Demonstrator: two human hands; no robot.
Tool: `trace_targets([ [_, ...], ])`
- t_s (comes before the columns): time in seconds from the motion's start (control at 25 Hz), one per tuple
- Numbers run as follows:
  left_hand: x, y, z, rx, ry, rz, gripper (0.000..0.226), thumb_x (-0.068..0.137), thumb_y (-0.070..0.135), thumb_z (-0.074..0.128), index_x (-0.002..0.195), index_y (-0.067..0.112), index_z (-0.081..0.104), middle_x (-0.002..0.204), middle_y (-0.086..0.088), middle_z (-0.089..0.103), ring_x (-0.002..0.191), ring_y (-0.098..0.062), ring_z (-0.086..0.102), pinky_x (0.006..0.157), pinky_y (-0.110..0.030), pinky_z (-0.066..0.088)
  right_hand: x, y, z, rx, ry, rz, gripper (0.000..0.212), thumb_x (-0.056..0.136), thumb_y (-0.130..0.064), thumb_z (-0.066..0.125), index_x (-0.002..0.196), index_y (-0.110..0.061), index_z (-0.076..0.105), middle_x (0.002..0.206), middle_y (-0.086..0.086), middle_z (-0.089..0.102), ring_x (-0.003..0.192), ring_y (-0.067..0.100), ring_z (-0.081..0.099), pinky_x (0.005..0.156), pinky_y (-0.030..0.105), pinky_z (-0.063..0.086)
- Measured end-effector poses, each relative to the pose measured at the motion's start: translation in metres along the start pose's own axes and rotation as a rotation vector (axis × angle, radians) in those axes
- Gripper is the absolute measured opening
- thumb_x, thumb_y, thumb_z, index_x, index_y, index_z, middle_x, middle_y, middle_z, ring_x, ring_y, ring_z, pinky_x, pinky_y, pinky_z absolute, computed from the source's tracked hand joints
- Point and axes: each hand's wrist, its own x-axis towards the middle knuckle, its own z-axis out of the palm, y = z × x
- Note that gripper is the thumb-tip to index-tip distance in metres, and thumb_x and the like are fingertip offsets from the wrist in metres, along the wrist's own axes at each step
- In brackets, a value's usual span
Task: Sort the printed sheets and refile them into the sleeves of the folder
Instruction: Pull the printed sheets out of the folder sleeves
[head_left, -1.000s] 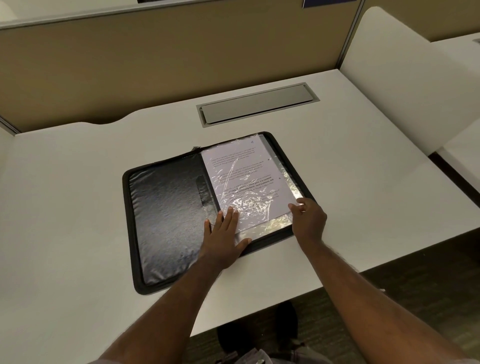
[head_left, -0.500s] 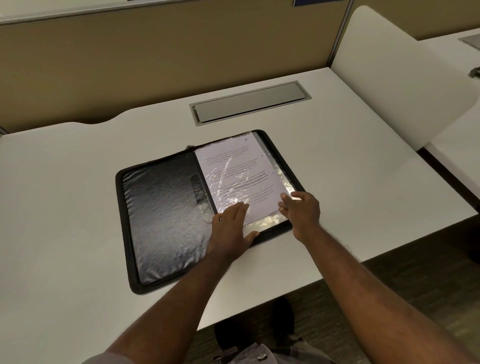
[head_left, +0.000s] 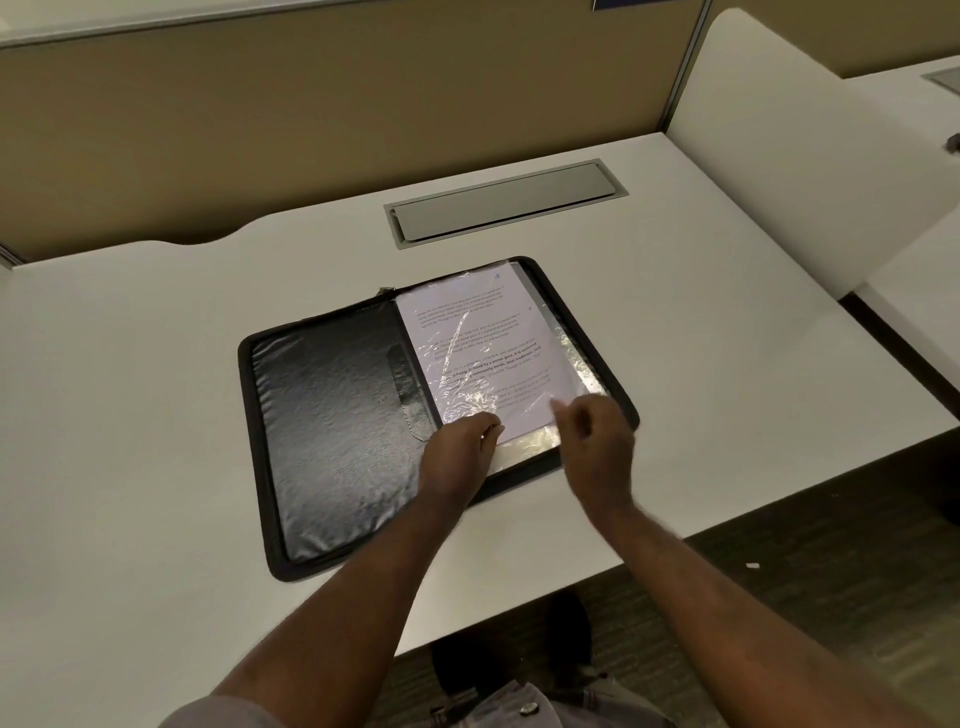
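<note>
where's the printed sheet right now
In the head view, the printed sheet lies under clear plastic on the open folder's right half, with both hands at its near edge.

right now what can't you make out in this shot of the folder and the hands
- Head view: the text on the printed sheet is too small, and glare on the plastic sleeve covers part of it.
- Right hand: motion blur hides its grip.
- Left hand: its fingertips are hidden, so contact with the sleeve is unclear.
- Sheets underneath: hidden by the top one.
</note>
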Motion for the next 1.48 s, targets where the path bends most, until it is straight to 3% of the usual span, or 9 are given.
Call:
trace_targets([
  [0.08,0.002,-0.001,0.0,0.014,-0.005,0.024,0.014,0.094,0.028,0.061,0.094,0.02,0.071,0.082,0.001,0.072,0.072,-0.019,0.065,0.065,-0.033,0.052,-0.031,0.011,0.01,-0.184,-0.279,-0.334,0.013,0.091,-0.018,0.064,0.082,-0.008,0.062,0.08,0.004,0.061,0.073,0.016,0.057,0.069,0.025,0.05],
  [0.16,0.002,0.0,0.0,0.035,-0.018,0.04,0.016,0.094,0.029,0.059,0.095,0.019,0.072,0.083,0.001,0.073,0.072,-0.018,0.065,0.064,-0.033,0.053,-0.048,0.034,0.029,-0.491,-0.493,-0.478,0.03,0.088,-0.015,0.063,0.113,0.001,0.064,0.115,0.018,0.065,0.108,0.031,0.062,0.091,0.04,0.053],
  [0.28,-0.001,0.0,-0.004,0.072,-0.001,0.088,0.017,0.093,0.029,0.058,0.093,0.02,0.072,0.078,0.0,0.072,0.069,-0.019,0.065,0.06,-0.031,0.052,-0.033,0.046,0.047,-0.63,-0.712,-0.339,0.066,0.092,-0.035,0.048,0.144,0.003,0.035,0.152,0.023,0.031,0.143,0.038,0.027,0.114,0.051,0.029],
  [0.48,-0.008,-0.001,-0.005,0.069,-0.029,0.148,0.02,0.092,0.03,0.057,0.095,0.018,0.072,0.083,-0.001,0.073,0.072,-0.019,0.066,0.063,-0.035,0.053,-0.007,0.057,0.047,-0.751,-0.895,-0.396,0.094,0.086,-0.075,0.007,0.154,-0.01,0.014,0.161,0.009,0.009,0.149,0.026,0.006,0.119,0.047,0.007],
  [0.8,-0.029,-0.026,-0.014,-0.026,0.022,0.024,0.033,0.09,0.041,0.065,0.118,0.023,0.064,0.101,0.009,0.072,0.087,-0.011,0.068,0.076,-0.029,0.055,-0.022,0.067,0.045,-0.694,-0.64,-0.522,0.057,0.088,-0.044,0.053,0.127,-0.003,0.059,0.124,0.015,0.064,0.116,0.033,0.06,0.105,0.047,0.039],
  [0.96,-0.041,-0.042,-0.022,-0.065,0.02,-0.099,0.031,0.091,0.037,0.065,0.118,0.022,0.062,0.101,0.006,0.071,0.088,-0.011,0.065,0.076,-0.031,0.055,-0.032,0.078,0.039,-0.698,-0.539,-0.735,0.043,0.085,-0.005,0.04,0.122,-0.005,0.063,0.124,0.014,0.064,0.117,0.034,0.059,0.104,0.049,0.043],
  [1.24,-0.074,-0.048,-0.018,-0.182,-0.023,-0.305,0.02,0.092,0.037,0.063,0.094,0.018,0.06,0.074,0.003,0.066,0.066,-0.012,0.062,0.062,-0.035,0.055,-0.054,0.081,0.005,-0.72,-0.49,-0.82,0.048,0.078,-0.002,0.07,0.125,-0.003,0.062,0.125,0.017,0.063,0.115,0.036,0.061,0.099,0.051,0.047],
  [1.32,-0.08,-0.043,-0.013,-0.214,-0.027,-0.371,0.025,0.092,0.04,0.062,0.086,0.017,0.055,0.068,0.0,0.065,0.06,-0.014,0.064,0.059,-0.039,0.056,-0.063,0.082,-0.004,-0.709,-0.483,-0.846,0.042,0.083,-0.005,0.062,0.125,-0.003,0.062,0.125,0.017,0.063,0.116,0.037,0.06,0.098,0.051,0.046],
  [1.48,-0.093,-0.014,-0.002,-0.529,-0.048,-0.638,0.033,0.09,0.04,0.066,0.088,0.014,0.047,0.08,-0.013,0.068,0.062,-0.019,0.067,0.057,-0.039,0.06,-0.072,0.075,-0.022,-0.677,-0.474,-0.859,0.041,0.08,-0.006,0.066,0.12,-0.003,0.065,0.119,0.017,0.067,0.112,0.036,0.063,0.095,0.049,0.047],
])
